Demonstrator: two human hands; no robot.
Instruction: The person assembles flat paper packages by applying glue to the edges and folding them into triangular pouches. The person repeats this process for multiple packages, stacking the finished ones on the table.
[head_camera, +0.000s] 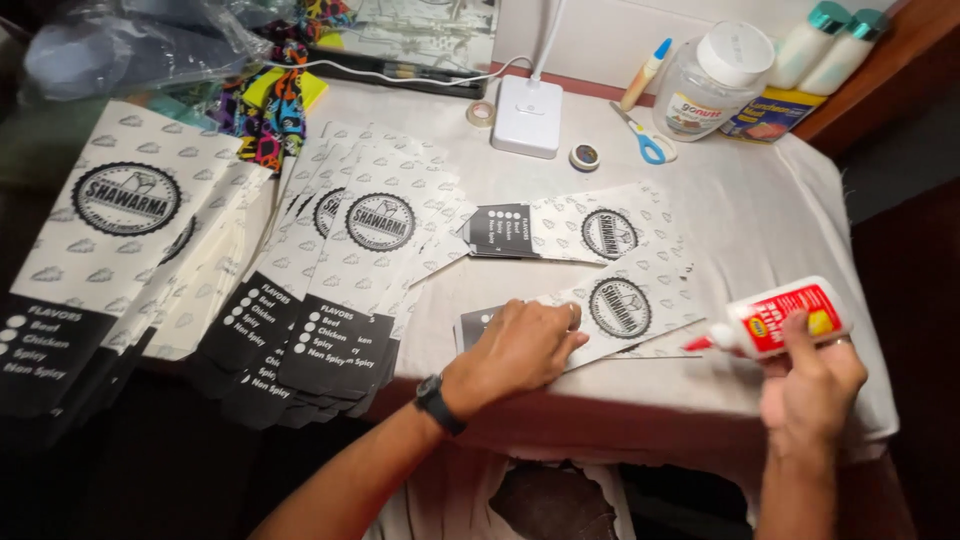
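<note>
My left hand (520, 348) presses flat on a printed white-and-black paper sleeve (640, 300) lying near the front edge of the table. My right hand (812, 385) grips a white glue bottle with a red label (785, 318), its red nozzle pointing left at the sleeve's right edge. A second sleeve of the same kind (570, 232) lies just beyond the first. A fanned stack of several such sleeves (350, 290) spreads to the left of my left hand.
A larger pile of sleeves (110, 250) hangs over the far left. At the back stand a white lamp base (527, 115), blue-handled scissors (645, 140), two tape rolls (584, 157), a white-lidded jar (712, 85), two bottles (830, 45). A white cloth (800, 200) covers the table.
</note>
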